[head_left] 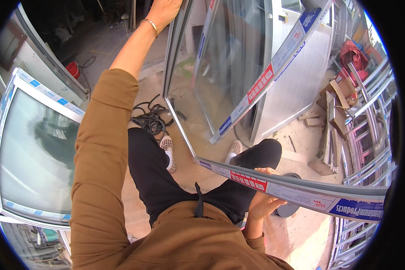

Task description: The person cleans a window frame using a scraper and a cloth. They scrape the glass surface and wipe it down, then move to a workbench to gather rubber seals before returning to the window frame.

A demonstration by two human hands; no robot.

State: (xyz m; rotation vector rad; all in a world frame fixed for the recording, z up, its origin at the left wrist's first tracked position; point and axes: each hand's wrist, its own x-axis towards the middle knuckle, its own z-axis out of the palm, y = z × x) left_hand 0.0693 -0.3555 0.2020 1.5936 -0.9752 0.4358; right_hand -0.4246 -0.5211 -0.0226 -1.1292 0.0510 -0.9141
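A large glass window frame (319, 194) stands tilted before me, its grey metal edges partly covered in red, white and blue protective film. My left hand (163, 12), arm stretched up and a bracelet at the wrist, holds the frame's upper left side; the fingertips are cut off by the picture's top. Low on the right, my right hand (264, 202) grips the bottom rail, with fingers over its upper edge and the palm beneath. A second film-covered strip (265, 78) crosses the glass at a slant; whether it is another frame or a reflection, I cannot tell.
Another glazed window frame (38, 148) leans at the left. A tangle of black rubber strip (153, 118) lies on the floor near my foot. Metal profiles (369, 135) and cardboard pieces (335, 108) crowd the right side. A dark round object (287, 209) sits below the rail. A red bucket (73, 70) stands far left.
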